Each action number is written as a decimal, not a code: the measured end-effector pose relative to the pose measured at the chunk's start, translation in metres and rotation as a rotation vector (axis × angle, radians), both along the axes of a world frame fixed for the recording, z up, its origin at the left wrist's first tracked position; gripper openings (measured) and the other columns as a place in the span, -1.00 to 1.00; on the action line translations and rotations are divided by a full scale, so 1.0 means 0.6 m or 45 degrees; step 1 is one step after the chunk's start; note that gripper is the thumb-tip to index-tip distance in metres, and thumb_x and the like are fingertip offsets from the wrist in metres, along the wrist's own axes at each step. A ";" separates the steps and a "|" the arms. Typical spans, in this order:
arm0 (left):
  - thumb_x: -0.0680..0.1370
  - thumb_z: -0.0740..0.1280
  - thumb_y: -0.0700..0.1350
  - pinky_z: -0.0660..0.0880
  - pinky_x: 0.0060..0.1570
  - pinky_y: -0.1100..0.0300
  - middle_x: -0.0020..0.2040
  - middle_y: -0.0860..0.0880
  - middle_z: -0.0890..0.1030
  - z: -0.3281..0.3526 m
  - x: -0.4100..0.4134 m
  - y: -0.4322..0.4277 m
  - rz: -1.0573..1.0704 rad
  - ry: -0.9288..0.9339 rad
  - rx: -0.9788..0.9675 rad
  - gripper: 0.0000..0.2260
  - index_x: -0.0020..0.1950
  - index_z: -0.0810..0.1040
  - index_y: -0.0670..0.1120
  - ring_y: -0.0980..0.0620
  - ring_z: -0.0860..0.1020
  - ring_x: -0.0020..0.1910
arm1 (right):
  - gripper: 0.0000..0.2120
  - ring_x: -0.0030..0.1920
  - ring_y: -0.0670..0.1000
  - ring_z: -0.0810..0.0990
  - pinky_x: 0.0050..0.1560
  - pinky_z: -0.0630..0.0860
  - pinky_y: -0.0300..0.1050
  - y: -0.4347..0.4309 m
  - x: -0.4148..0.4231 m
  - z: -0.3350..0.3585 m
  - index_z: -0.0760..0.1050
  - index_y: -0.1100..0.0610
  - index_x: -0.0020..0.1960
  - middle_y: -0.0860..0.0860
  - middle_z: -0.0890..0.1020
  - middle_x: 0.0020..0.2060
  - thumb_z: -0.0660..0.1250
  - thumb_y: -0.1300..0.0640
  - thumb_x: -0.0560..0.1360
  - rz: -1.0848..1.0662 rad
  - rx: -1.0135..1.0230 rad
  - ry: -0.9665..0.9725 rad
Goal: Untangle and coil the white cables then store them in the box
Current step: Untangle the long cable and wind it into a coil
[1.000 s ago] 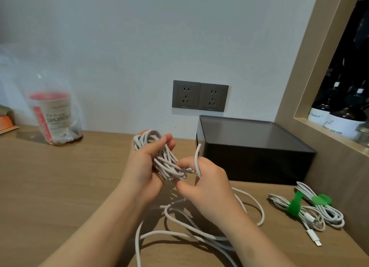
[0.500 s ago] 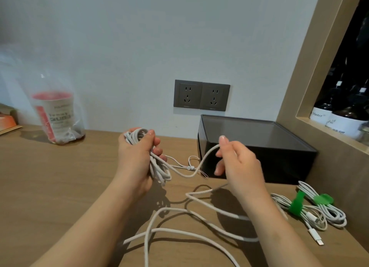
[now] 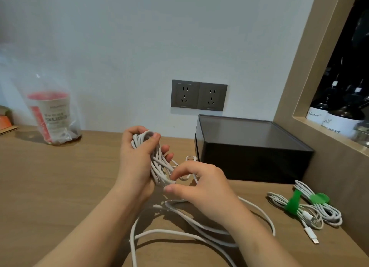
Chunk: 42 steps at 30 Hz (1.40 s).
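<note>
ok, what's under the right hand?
Loose white cable loops on the desk, running out from beneath the right hand. The hand and forearm cover where the strands cross, so the tangle there can't be seen.

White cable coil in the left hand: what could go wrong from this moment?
The loose cable on the table crosses itself in several loops, so pulling it in may tighten a knot. The left hand grips the coil near its top while the uneven lower turns hang free; they may slip out as the right hand adds more.
</note>
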<state>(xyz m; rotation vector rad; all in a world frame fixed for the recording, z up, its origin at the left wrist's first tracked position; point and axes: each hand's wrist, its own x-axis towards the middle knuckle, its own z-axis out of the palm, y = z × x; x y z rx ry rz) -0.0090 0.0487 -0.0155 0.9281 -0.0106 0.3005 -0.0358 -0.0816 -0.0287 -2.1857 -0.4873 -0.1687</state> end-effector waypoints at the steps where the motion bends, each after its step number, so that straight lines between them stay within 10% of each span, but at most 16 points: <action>1: 0.54 0.27 -0.31 0.58 -0.39 0.12 -0.28 -0.05 0.53 0.001 0.001 0.002 -0.003 0.009 -0.024 -0.78 -0.14 0.39 0.01 0.05 0.55 -0.46 | -0.88 -0.18 -0.23 0.45 -0.07 0.45 -0.18 -0.002 0.002 -0.002 0.49 -0.25 -0.23 -0.24 0.57 -0.11 0.43 -0.09 0.37 -0.011 0.005 -0.019; 9: 0.55 0.26 -0.33 0.36 -0.58 0.31 -0.35 -0.07 0.41 0.002 0.007 0.006 0.016 0.071 -0.190 -0.76 -0.07 0.33 0.00 0.13 0.36 -0.59 | -0.87 -0.10 -0.28 0.53 -0.15 0.44 -0.35 -0.010 0.000 0.011 0.47 -0.27 -0.09 -0.24 0.60 -0.13 0.38 -0.13 0.40 0.017 0.067 0.038; 16: 0.51 0.27 -0.39 0.28 -0.61 0.34 -0.37 -0.05 0.39 0.015 0.007 0.026 -0.060 0.012 0.010 -0.68 0.08 0.39 0.01 0.13 0.28 -0.61 | -0.85 -0.16 -0.20 0.51 -0.23 0.43 -0.35 -0.067 0.027 0.015 0.50 -0.02 0.07 -0.14 0.58 -0.16 0.23 -0.02 0.55 -0.494 -0.085 -0.045; 25: 0.43 0.32 -0.45 0.43 -0.52 0.21 -0.36 -0.06 0.57 0.005 -0.003 0.016 -0.336 -0.075 0.492 -0.69 0.02 0.46 -0.09 0.05 0.46 -0.52 | -0.86 -0.13 -0.28 0.50 -0.14 0.42 -0.32 -0.046 0.012 0.023 0.52 -0.22 -0.20 -0.31 0.54 -0.28 0.27 -0.03 0.52 -0.037 -0.052 0.093; 33: 0.42 0.37 -0.42 0.56 -0.21 0.16 -0.26 -0.02 0.59 0.002 -0.010 0.013 -0.430 -0.123 0.873 -0.71 -0.05 0.47 -0.05 0.08 0.56 -0.29 | -0.76 -0.46 -0.20 0.39 -0.41 0.33 -0.34 -0.038 0.014 0.021 0.52 0.07 -0.21 -0.12 0.47 -0.47 0.22 -0.03 0.53 -0.108 0.256 -0.001; 42: 0.41 0.42 -0.35 0.46 -0.38 0.29 -0.30 0.04 0.55 -0.001 -0.014 0.008 -0.400 -0.157 0.974 -0.71 -0.04 0.45 -0.02 0.17 0.50 -0.37 | -0.74 -0.50 -0.18 0.35 -0.50 0.26 -0.39 -0.045 0.011 0.026 0.58 0.08 -0.24 -0.05 0.50 -0.43 0.21 0.05 0.55 0.019 0.398 0.091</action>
